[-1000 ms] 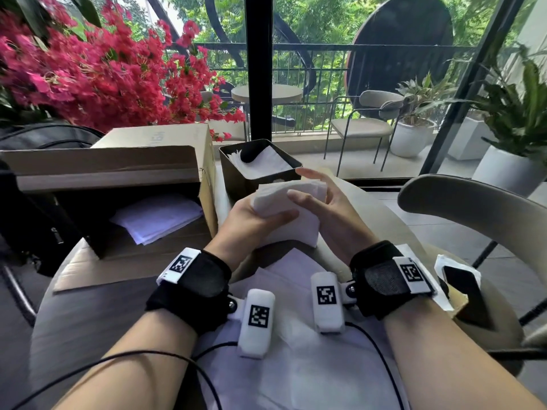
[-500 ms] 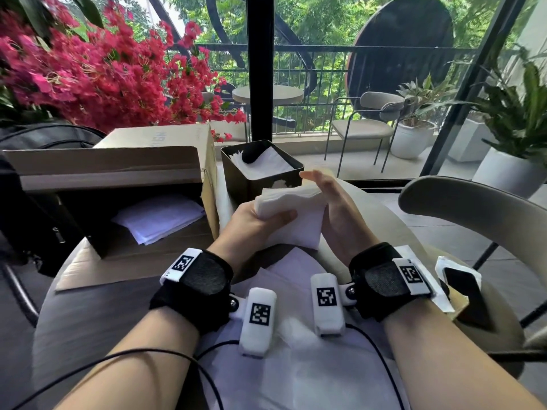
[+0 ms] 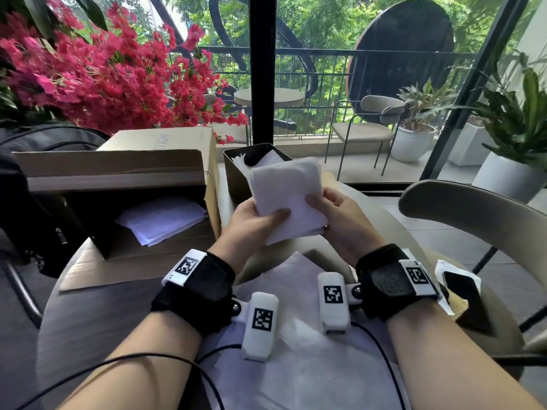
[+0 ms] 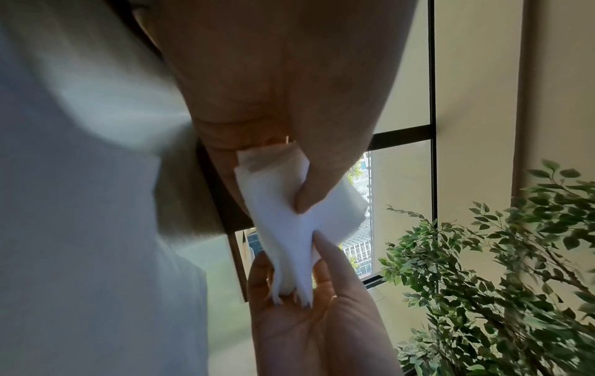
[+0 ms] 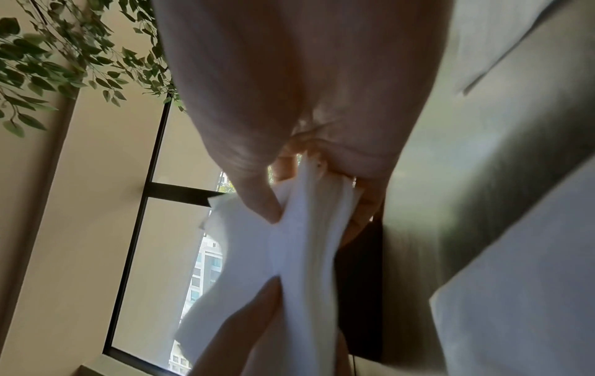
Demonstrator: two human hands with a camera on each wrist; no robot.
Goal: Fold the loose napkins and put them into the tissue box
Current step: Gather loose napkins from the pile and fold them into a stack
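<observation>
A stack of folded white napkins [image 3: 288, 199] stands upright between both hands, just in front of the dark tissue box [image 3: 236, 173], which holds white napkins. My left hand [image 3: 256, 220] pinches the stack's lower left edge with the thumb on its front face. From the other side my right hand [image 3: 331, 210] grips the lower right edge. The left wrist view has the napkins [image 4: 289, 223] pinched under the left thumb, with the right hand's fingers [image 4: 335, 259] below. The right wrist view shows the napkins [image 5: 289, 254] held by both hands. Loose napkins [image 3: 296, 365] lie flat on the table beneath my wrists.
An open cardboard box [image 3: 118, 187] with white sheets inside lies on its side at the left. A phone on a napkin [image 3: 464, 294] rests at the table's right edge. A beige chair [image 3: 473, 214] stands to the right. Red flowers [image 3: 103, 75] fill the back left.
The napkin stack has been raised and turned upright toward the tissue box. My right hand moved from flat against the stack's side to gripping its lower right edge.
</observation>
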